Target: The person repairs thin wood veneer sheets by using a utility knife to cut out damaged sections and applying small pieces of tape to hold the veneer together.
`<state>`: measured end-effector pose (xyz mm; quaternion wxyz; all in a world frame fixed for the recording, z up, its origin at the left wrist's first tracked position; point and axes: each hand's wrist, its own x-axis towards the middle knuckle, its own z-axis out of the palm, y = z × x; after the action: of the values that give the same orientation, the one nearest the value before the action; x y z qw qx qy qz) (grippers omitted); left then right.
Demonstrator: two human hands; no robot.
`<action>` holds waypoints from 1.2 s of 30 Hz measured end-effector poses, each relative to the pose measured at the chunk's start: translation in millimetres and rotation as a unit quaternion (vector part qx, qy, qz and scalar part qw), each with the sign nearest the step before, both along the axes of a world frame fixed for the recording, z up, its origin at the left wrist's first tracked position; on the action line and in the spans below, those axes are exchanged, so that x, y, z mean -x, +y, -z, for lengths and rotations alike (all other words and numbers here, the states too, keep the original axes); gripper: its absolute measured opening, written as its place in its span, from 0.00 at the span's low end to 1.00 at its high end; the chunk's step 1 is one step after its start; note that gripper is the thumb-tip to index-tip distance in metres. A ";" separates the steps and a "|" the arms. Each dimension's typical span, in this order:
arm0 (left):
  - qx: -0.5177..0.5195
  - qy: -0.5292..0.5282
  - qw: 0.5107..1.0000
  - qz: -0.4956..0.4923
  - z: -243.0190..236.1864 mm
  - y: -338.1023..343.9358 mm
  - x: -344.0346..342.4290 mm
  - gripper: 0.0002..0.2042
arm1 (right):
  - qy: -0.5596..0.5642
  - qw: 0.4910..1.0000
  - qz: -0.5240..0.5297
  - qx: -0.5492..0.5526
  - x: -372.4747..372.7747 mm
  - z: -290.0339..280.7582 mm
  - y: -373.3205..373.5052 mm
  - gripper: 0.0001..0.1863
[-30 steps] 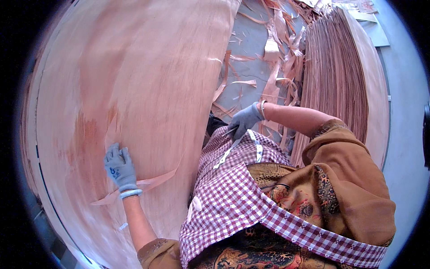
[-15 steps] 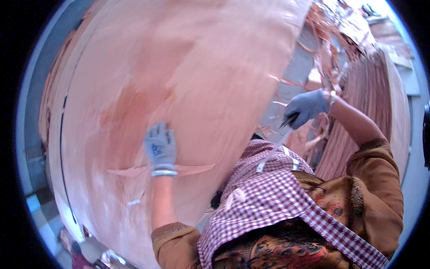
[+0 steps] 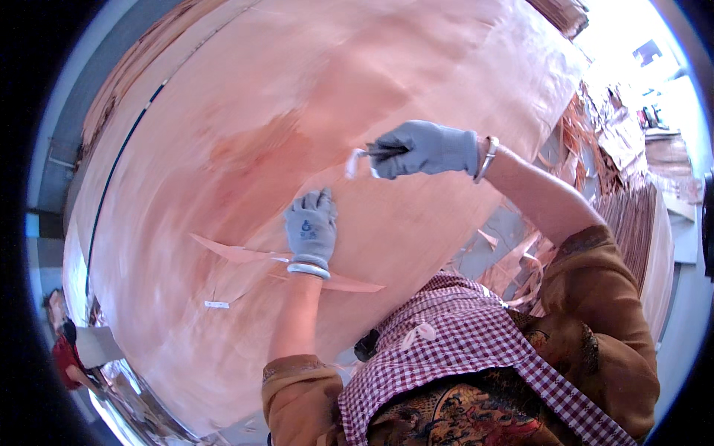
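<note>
A broad, pinkish-tan wood veneer sheet spreads before me, with a darker reddish patch across its middle. My left hand, in a grey glove, lies on the sheet with its fingers out, slightly bent. Under and beside it runs a narrow, pointed veneer strip, partly covered by the hand. Gloved in grey with dark fingertips, my right hand is pinched above the sheet, up and right of the left. A short white strip, like tape, hangs from its fingers. Another small white tape piece sticks to the veneer.
Torn veneer scraps litter the floor at right, beside a tall veneer stack. A long dark line crosses the sheet's left side. Another person in red is at the far lower left. My checked apron touches the near edge.
My right hand has swung from beside the apron to over the sheet, bringing the white strip. The left hand stays on the veneer by the pointed strip; the whole view has shifted.
</note>
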<state>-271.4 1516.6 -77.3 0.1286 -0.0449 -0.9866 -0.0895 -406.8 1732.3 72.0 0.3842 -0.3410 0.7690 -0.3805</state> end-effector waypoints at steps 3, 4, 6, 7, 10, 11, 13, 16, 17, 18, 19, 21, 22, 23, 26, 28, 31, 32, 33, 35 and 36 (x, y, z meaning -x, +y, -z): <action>-0.010 0.025 1.000 -0.004 -0.3 -1.0 -2.8 0.15 | -0.127 0.978 0.093 0.136 0.1 11.8 -26.2 0.13; -0.016 0.044 0.999 -0.002 -0.9 -1.6 -3.3 0.15 | -0.157 0.972 0.121 0.131 -0.6 18.6 -30.7 0.12; -0.027 0.016 0.999 -0.002 -1.9 -3.0 -3.8 0.14 | -0.188 0.967 0.150 0.086 -5.9 35.7 -33.0 0.10; -0.039 0.025 0.999 0.000 -2.0 -4.1 -3.7 0.14 | -0.230 0.957 0.164 0.062 -11.2 45.5 -31.0 0.11; -0.060 0.016 0.998 0.007 -1.2 -7.7 -2.9 0.15 | -0.305 0.930 0.199 0.042 -30.7 73.7 -20.4 0.12; -0.054 0.001 0.999 0.007 -0.8 -9.1 -2.5 0.15 | -0.318 0.925 0.204 0.039 -36.1 81.1 -17.3 0.12; -0.044 0.008 0.999 0.010 -0.7 -11.3 -0.9 0.16 | -0.327 0.921 0.211 0.030 -42.3 91.2 -12.5 0.12; -0.043 0.019 0.999 0.013 -3.2 -12.5 4.0 0.18 | -0.306 0.926 0.219 0.032 -46.1 96.0 -9.1 0.12; -0.025 0.000 1.000 0.015 -4.6 -12.3 6.0 0.19 | -0.307 0.928 0.210 0.013 -46.0 95.6 -9.2 0.12; -0.007 -0.019 1.000 0.017 -6.2 -12.5 8.4 0.20 | -0.296 0.932 0.207 0.007 -45.6 94.7 -9.9 0.13; 0.011 -0.039 0.999 0.018 -7.7 -12.8 11.2 0.21 | -0.276 0.939 0.205 0.012 -45.3 93.7 -10.7 0.13; 0.050 -0.070 0.996 0.034 -10.3 -14.8 17.9 0.21 | -0.265 0.943 0.203 -0.015 -45.0 91.7 -12.8 0.13; 0.064 -0.045 0.996 0.044 -11.5 -16.2 21.0 0.22 | -0.243 0.948 0.204 -0.015 -45.0 91.0 -13.7 0.13; 0.068 -0.086 0.993 0.053 -12.5 -17.9 23.5 0.22 | -0.254 0.946 0.199 -0.024 -45.3 90.8 -14.6 0.13; 0.069 -0.093 0.990 0.081 -16.6 -23.5 28.8 0.23 | -0.245 0.950 0.193 -0.031 -47.3 91.7 -17.1 0.13; 0.072 -0.104 0.987 0.094 -20.3 -26.5 32.0 0.25 | -0.216 0.955 0.199 -0.032 -49.3 93.7 -18.9 0.12; 0.059 -0.138 0.983 0.101 -26.1 -31.8 38.7 0.26 | -0.236 0.946 0.220 -0.027 -52.1 97.2 -22.2 0.11; 0.066 -0.181 0.976 0.103 -27.5 -33.5 41.5 0.26 | -0.242 0.946 0.214 -0.030 -52.4 98.2 -23.4 0.11; 0.069 -0.190 0.974 0.107 -28.5 -35.9 44.4 0.27 | -0.235 0.948 0.213 -0.037 -52.5 98.9 -24.5 0.10; 0.066 -0.201 0.971 0.107 -28.4 -38.2 46.7 0.28 | -0.221 0.951 0.212 -0.050 -52.6 99.4 -26.1 0.10; 0.059 -0.203 0.972 0.105 -27.8 -39.5 47.1 0.29 | -0.213 0.952 0.213 -0.056 -52.5 99.3 -27.0 0.09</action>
<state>-318.4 1477.1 -49.5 -0.0876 -0.1365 -0.9854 -0.0509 -354.2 1705.3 -27.3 0.4673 -0.0580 0.7441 -0.4738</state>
